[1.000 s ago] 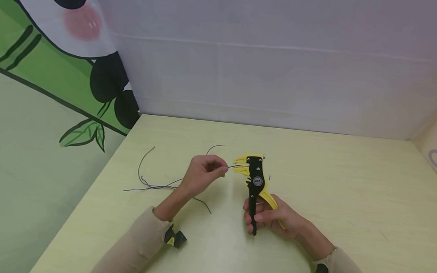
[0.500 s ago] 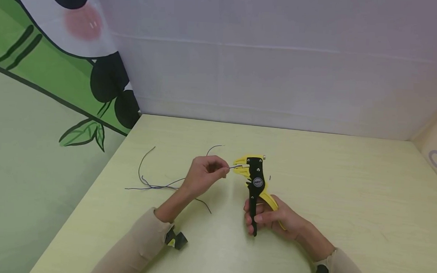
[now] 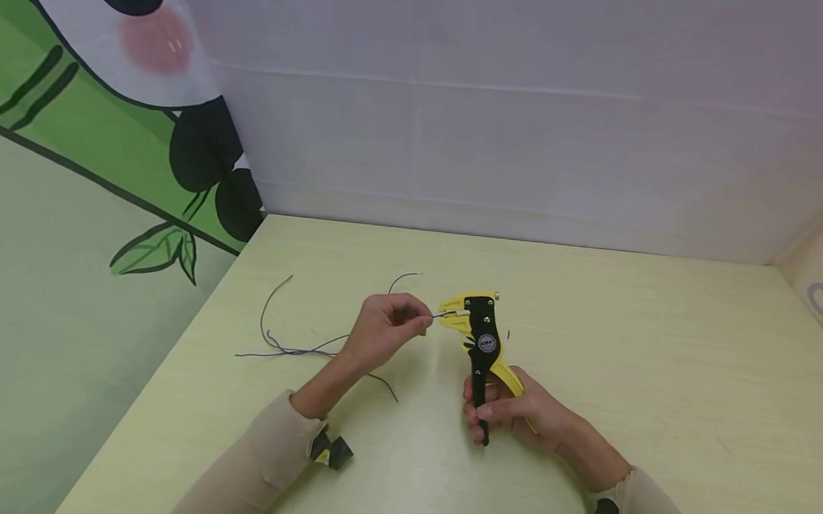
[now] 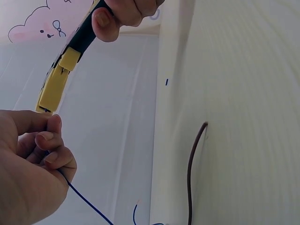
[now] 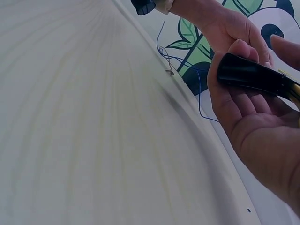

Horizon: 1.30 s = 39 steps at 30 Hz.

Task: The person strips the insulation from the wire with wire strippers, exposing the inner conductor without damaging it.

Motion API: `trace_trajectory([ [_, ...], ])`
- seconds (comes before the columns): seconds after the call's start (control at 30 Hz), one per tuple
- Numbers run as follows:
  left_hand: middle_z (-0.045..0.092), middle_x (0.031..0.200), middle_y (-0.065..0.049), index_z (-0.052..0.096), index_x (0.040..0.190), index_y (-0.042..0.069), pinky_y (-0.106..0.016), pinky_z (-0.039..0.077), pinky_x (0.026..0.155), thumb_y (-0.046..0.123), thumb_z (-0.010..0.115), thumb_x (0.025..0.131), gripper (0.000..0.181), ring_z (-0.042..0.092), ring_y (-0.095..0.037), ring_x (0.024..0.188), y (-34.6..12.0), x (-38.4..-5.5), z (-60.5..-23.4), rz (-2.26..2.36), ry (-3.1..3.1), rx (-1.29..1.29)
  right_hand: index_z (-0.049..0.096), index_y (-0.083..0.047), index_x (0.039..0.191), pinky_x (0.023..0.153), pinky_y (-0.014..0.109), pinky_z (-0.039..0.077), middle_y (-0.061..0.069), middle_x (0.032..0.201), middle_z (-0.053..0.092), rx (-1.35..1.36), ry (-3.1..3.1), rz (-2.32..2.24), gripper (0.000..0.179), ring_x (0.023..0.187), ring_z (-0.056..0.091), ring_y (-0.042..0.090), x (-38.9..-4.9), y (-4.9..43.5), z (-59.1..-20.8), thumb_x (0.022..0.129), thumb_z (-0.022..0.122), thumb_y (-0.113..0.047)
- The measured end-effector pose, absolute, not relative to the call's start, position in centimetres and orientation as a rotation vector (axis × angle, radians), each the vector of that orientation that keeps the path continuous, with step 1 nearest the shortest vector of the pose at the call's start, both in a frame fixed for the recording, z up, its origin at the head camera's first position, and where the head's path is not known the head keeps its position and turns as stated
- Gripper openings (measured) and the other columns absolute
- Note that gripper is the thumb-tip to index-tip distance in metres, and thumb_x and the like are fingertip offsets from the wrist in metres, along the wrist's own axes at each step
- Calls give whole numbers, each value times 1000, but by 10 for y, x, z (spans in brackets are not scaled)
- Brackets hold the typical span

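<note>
My left hand [image 3: 388, 329] pinches a thin blue wire [image 4: 89, 202] between thumb and fingertips. The wire's tip reaches into the yellow jaws of a black and yellow wire stripper [image 3: 483, 321]. My right hand [image 3: 525, 415] grips that tool by its handles, fingers curled round the black handle [image 5: 251, 76] and the yellow one against the palm. The tool stands roughly upright in the head view, jaws pointing left. In the left wrist view the jaws lie just beyond my left fingertips; the wire's end inside them is hidden.
Several loose thin wires [image 3: 297, 352] lie tangled on the pale table [image 3: 655, 360], left of and beneath my left forearm. A brown wire [image 4: 190, 173] shows in the left wrist view. A short blue offcut [image 3: 508, 335] lies right of the stripper. A white cloth wall [image 3: 526, 155] closes the back.
My left hand has shifted slightly right, bringing the wire a little deeper into the jaws. The stripper's black handle has moved slightly toward the yellow one as my right fingers squeeze.
</note>
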<state>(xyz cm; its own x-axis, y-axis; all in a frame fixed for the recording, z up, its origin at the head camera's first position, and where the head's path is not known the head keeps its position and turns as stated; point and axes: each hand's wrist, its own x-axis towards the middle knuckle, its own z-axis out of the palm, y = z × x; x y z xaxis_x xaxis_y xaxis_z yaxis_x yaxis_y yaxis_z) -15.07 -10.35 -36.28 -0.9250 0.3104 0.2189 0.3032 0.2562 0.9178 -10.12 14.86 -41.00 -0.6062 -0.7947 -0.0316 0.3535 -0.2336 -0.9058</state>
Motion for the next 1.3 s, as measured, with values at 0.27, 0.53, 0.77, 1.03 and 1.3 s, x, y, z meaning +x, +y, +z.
trace_trajectory([
  [0.27, 68, 79, -18, 72, 93, -3, -20, 44, 58, 0, 66, 91, 7, 58, -11, 65, -103, -152, -365, 1810, 2492, 596, 57, -6, 100, 71, 29, 55, -6, 79, 67, -542, 1348, -1894, 10, 69, 64, 12, -100, 147, -407, 92, 58, 0],
  [0.53, 68, 80, -20, 72, 93, -2, -20, 45, 59, 1, 66, 91, 7, 58, -8, 65, -104, -150, -361, 1806, 2500, 593, 55, -7, 95, 70, 31, 57, -7, 72, 66, -559, 1340, -1879, 8, 65, 64, 10, -101, 149, -408, 92, 61, -3],
  [0.77, 67, 79, -20, 72, 93, -3, -20, 44, 58, 1, 67, 91, 7, 59, -24, 67, -103, -150, -359, 1801, 2495, 603, 56, -8, 92, 61, 29, 55, -7, 66, 60, -572, 1378, -1913, 8, 58, 58, 9, -96, 145, -408, 92, 59, -2],
  [1.03, 68, 79, -20, 72, 93, -5, -20, 44, 58, -1, 67, 90, 8, 58, -21, 67, -102, -147, -356, 1751, 2511, 613, 56, -13, 83, 46, 23, 44, -10, 60, 48, -427, 1423, -1974, 14, 47, 47, 6, -86, 141, -403, 93, 58, -4],
  [1.3, 69, 78, -20, 73, 92, -5, -19, 44, 59, -1, 67, 90, 7, 61, -38, 70, -100, -148, -360, 1704, 2551, 599, 52, -16, 83, 43, 18, 32, -12, 57, 38, -261, 1360, -1998, 17, 44, 39, 2, -83, 142, -402, 94, 60, -6],
])
